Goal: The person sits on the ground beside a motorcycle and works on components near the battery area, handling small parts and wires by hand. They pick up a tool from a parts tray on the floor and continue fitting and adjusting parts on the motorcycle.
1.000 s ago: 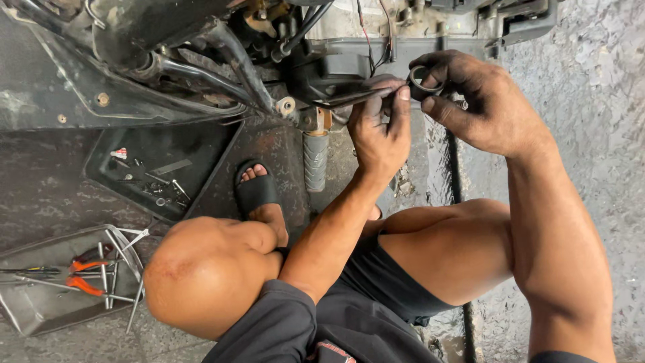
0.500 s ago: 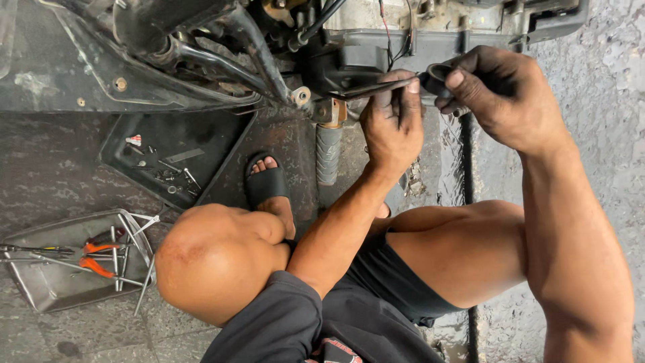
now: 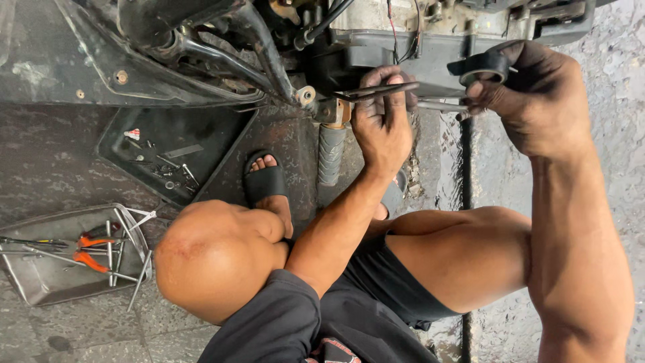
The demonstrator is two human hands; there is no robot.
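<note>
The person squats with bare knees up, a tool tray (image 3: pixel 40 282) with orange-handled pliers (image 3: pixel 87 252) on the floor beside them. Farther out, the left hand (image 3: pixel 383 131) pinches a thin dark strip (image 3: pixel 376 91) against the motorcycle underside (image 3: pixel 222 47); the right hand (image 3: pixel 537 101) has its grip closed on a black tape roll (image 3: pixel 478 66).

single head view, looking down from above, close over knees and both hands, motorbike underside at top, floor below
</note>
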